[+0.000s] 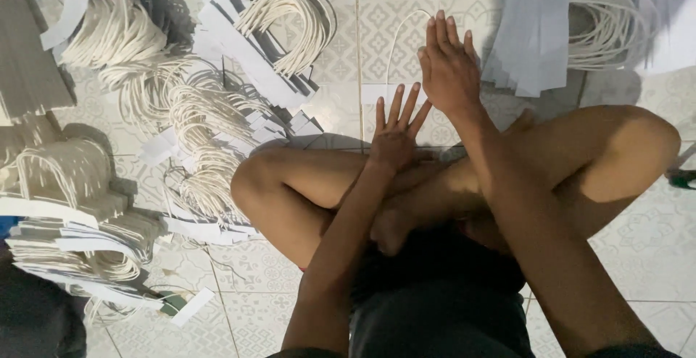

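Head view: person sits cross-legged on a patterned tile floor [638, 256], both arms stretched forward over the knees.

Left hand [395, 130]: fingers spread wide and flat, gripping nothing, pressing down on a white paper strip [373, 93] lying on the floor just ahead of the legs.

Right hand [448, 64]: fingers straight and held together, also flat, nothing clamped. It lies over the right end of the same strip and the foot of the white cord loop [397, 43] that arches up from it. So the piece in hand is one paper-bag handle: cord loop plus paper strip, flat on the tile between the two hands, touching both.

Progress, judged from the piles: a lot is already done. Finished handles sit in bundles to the left: one fanned bundle [268, 32] near the top centre, a loose heap [196, 111] just beside the left knee, and stacked bundles [65, 206] at the far left edge. All show the same loop-on-strip form.

What is left: a stack of plain white paper strips [533, 35] at upper right, with a coil of loose cord [609, 28] just behind it. Neither looks assembled. Can't tell how deep that stack goes.

My read: pressing step on the current piece, well into the batch, raw stock remaining on the right.
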